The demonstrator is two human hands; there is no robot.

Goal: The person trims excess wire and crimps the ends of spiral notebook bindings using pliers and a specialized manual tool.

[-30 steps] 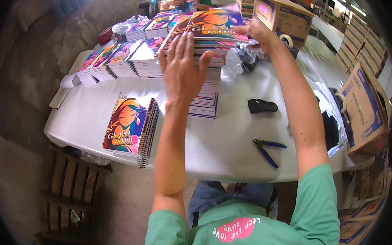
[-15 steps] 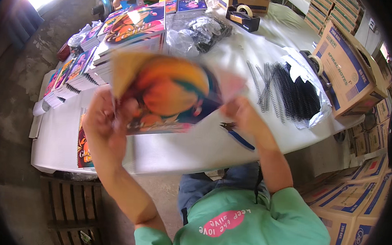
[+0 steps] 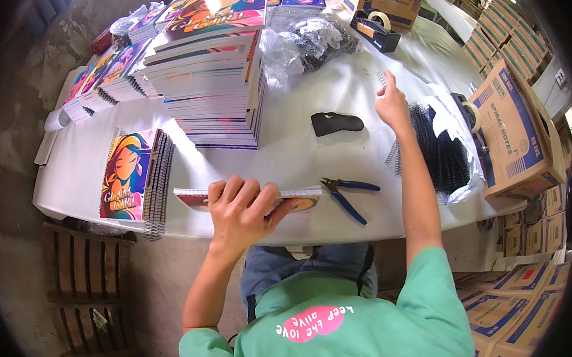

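My left hand (image 3: 242, 205) is closed around a loose block of notebook pages with a colourful cover (image 3: 196, 197). It stands on its long edge at the table's front, white page edges upward. My right hand (image 3: 394, 105) reaches out over the black spiral coils (image 3: 435, 155), index finger stretched and thumb apart from it. The end of one coil (image 3: 381, 80) shows beside these fingertips; the hand covers part of the coils. Between my hands lie blue-handled cutting pliers (image 3: 350, 197) and, farther back, a flat black piece (image 3: 335, 124).
A tall stack of notebooks (image 3: 215, 112) rises at the back left. Bound notebooks (image 3: 126, 175) lie at the front left. Behind stand a bag of black coils (image 3: 314, 43) and a tape dispenser (image 3: 375, 31). An open carton (image 3: 512, 120) sits at the right edge.
The page block has come down from above the table to its front edge, in my left hand alone. My right hand has let go and moved right and away to the coils.
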